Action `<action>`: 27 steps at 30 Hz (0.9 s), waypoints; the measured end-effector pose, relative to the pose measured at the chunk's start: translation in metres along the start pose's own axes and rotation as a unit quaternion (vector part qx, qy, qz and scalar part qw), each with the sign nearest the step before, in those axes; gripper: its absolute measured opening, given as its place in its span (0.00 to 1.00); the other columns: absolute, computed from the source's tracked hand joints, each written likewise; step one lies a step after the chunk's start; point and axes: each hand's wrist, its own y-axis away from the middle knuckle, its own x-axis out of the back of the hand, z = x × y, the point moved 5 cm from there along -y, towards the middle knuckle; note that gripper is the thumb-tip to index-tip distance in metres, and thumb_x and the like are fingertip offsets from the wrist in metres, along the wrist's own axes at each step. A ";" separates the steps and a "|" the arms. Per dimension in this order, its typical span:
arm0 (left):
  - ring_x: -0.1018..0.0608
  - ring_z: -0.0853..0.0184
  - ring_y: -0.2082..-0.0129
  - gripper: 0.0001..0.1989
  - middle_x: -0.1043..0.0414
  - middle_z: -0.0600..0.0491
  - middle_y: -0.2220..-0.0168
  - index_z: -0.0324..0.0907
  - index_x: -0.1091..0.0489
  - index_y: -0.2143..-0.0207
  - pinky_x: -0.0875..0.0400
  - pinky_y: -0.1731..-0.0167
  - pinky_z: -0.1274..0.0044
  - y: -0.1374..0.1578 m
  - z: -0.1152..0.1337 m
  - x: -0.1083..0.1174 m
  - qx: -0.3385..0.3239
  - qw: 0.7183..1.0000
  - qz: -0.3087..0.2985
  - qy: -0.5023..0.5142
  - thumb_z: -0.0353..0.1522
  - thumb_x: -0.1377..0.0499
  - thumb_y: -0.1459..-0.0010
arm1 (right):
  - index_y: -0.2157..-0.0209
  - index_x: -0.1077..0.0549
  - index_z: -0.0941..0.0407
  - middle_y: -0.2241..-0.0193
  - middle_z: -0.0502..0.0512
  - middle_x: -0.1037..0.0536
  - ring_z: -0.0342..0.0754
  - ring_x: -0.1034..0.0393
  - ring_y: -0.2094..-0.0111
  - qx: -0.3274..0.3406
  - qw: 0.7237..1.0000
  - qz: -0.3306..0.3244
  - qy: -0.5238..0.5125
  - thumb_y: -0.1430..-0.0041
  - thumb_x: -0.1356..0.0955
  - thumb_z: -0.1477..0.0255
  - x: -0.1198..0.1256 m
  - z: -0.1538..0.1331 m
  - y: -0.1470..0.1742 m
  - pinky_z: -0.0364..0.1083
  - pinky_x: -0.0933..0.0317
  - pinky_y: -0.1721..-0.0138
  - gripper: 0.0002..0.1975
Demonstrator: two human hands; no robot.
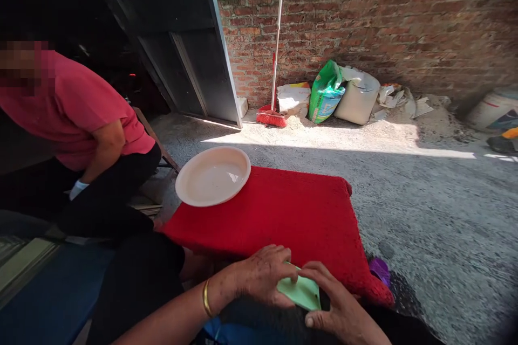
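Observation:
A pale green flat piece (304,292) with a pointed corner and a small dark spot is held low over my lap, at the near edge of the red cloth. I cannot tell what it is made of. My left hand (265,275), with a gold bangle at the wrist, grips its left end between thumb and curled fingers. On the other side my right hand (334,302) holds it, index finger at the top edge and thumb near the lower right corner.
A red cloth (275,210) covers a low table, with a cream basin (214,178) at its far left. On the left sits a person in a red shirt (93,102). A broom (275,116) and several sacks (326,94) stand by the brick wall (376,27).

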 end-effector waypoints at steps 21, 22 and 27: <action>0.49 0.49 0.29 0.46 0.56 0.45 0.27 0.60 0.49 0.31 0.55 0.34 0.49 0.029 -0.075 -0.059 0.132 0.977 0.094 -0.139 0.45 0.31 0.47 | 0.51 0.24 0.59 0.57 0.69 0.25 0.68 0.31 0.53 -0.206 0.821 0.487 0.214 0.52 0.36 0.44 0.125 0.097 0.035 0.64 0.35 0.53 0.37; 0.50 0.50 0.28 0.46 0.56 0.46 0.27 0.60 0.51 0.30 0.56 0.33 0.50 0.029 -0.076 -0.063 0.132 0.976 0.099 -0.141 0.44 0.31 0.46 | 0.50 0.24 0.59 0.58 0.69 0.26 0.67 0.31 0.54 -0.205 0.815 0.482 0.249 0.49 0.37 0.45 0.120 0.097 0.030 0.63 0.34 0.55 0.36; 0.50 0.49 0.28 0.45 0.57 0.47 0.27 0.62 0.51 0.30 0.57 0.34 0.49 0.027 -0.078 -0.070 0.135 0.977 0.096 -0.134 0.43 0.32 0.45 | 0.49 0.25 0.53 0.58 0.62 0.28 0.61 0.30 0.56 -0.148 0.824 0.432 0.336 0.44 0.38 0.53 0.080 0.084 0.009 0.60 0.34 0.53 0.28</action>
